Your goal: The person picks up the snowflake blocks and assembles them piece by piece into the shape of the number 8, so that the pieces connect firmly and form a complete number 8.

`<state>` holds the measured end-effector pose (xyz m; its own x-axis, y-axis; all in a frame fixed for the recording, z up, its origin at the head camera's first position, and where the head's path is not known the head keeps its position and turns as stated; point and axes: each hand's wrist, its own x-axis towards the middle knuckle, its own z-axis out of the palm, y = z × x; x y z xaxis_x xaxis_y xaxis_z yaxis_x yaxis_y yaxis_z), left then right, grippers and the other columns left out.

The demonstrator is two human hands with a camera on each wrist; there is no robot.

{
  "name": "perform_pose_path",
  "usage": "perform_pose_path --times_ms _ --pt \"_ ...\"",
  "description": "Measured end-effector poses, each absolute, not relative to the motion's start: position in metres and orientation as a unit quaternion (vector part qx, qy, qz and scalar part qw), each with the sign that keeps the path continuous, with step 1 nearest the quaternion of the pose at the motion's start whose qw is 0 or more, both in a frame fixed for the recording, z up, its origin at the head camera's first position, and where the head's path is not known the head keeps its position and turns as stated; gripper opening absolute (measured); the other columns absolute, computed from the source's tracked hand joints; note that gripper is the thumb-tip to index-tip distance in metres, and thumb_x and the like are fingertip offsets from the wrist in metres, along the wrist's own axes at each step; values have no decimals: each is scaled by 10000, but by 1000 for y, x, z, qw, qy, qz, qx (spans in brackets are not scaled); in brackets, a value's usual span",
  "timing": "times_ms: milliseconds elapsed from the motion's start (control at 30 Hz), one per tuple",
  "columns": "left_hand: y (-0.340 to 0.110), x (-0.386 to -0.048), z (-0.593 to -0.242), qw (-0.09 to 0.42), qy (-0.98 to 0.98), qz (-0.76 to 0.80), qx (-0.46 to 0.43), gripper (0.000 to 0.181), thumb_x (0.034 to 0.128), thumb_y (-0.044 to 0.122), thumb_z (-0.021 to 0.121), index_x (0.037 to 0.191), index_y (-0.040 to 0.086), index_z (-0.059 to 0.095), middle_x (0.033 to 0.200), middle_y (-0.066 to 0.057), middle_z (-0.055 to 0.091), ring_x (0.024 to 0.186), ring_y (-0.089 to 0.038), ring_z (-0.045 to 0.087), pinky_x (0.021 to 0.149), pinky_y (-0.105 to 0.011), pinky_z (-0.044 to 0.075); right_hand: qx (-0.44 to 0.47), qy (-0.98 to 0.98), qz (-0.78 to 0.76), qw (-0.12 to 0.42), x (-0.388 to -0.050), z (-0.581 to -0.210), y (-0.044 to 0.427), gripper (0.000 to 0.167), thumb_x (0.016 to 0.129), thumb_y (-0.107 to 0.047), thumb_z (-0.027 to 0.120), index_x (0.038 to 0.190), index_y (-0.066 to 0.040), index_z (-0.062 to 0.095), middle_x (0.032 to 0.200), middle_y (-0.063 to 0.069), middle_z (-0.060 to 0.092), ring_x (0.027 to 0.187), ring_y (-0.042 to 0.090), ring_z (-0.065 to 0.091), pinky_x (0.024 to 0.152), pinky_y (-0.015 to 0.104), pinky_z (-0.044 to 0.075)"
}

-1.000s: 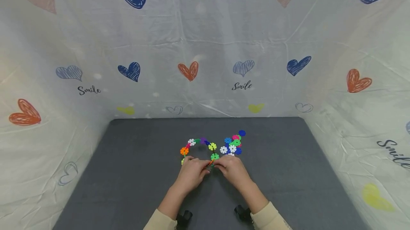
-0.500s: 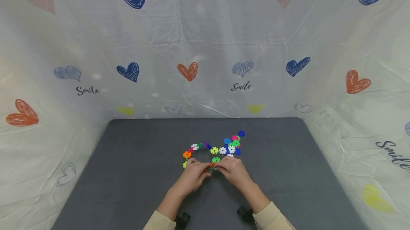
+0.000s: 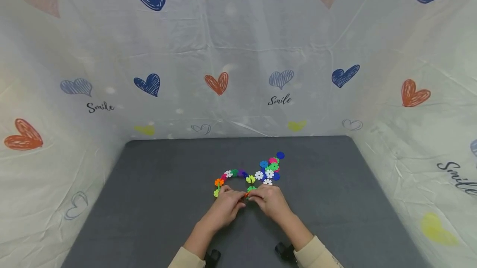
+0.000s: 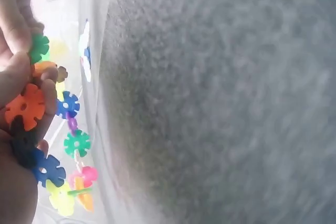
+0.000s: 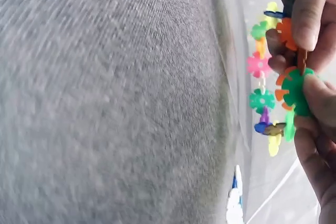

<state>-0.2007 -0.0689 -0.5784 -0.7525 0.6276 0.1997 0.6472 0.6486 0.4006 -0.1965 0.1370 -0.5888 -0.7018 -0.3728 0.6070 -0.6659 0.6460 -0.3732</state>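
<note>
A chain of notched plastic discs in several colours curves in a ring beyond the hands, with an orange disc (image 3: 219,182) at its left and a yellow disc (image 3: 251,179) at its right. My left hand (image 3: 225,208) grips the chain's near part; in the left wrist view an orange disc (image 4: 25,107) and a blue disc (image 4: 49,168) lie against its palm. Thumb and fingers of my right hand (image 3: 271,203) pinch a green disc (image 5: 296,92), beside a brown piece (image 5: 302,61) between the hands. Fingertips cover part of the joint.
A pile of loose discs, with a white disc (image 3: 258,175) at its left edge, lies on the dark grey table (image 3: 156,193) just beyond my right hand. A sheet printed with hearts (image 3: 238,32) stands behind and at both sides. Two black objects are near the wrists.
The ring of discs has shifted slightly toward me and to the right, and its far side looks lower. Both hands keep their grip and have barely moved.
</note>
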Motion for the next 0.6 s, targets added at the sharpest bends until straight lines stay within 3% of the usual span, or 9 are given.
perform_pose_path --times_ms 167,333,467,600 --pt "-75 -198 -578 10 -898 -290 -332 337 941 193 712 1250 62 681 1122 -33 753 973 -135 705 1024 -501 377 284 -867 359 197 -195 -586 139 114 797 -115 832 904 -137 800 824 -33 744 717 72 660 654 199 535" --pt "-76 -200 -572 49 -900 -286 -324 341 915 201 747 1234 94 694 1112 -22 757 988 -149 709 1017 -519 367 262 -879 358 172 -192 -578 136 131 864 -131 784 988 -161 756 936 -44 748 818 73 693 725 258 571" --pt "-76 -200 -569 72 -905 -273 -317 365 907 246 757 1237 99 704 1101 -19 762 956 -153 711 1004 -506 396 245 -875 387 154 -190 -576 135 160 893 -106 758 1049 -129 730 953 -5 754 784 79 709 702 231 578" --pt "-75 -199 -567 74 -908 -270 -313 384 895 266 769 1240 106 712 1106 -14 763 927 -146 710 995 -487 416 219 -851 454 146 -190 -580 137 154 860 -86 785 1007 -97 739 920 36 770 775 87 738 696 200 582"
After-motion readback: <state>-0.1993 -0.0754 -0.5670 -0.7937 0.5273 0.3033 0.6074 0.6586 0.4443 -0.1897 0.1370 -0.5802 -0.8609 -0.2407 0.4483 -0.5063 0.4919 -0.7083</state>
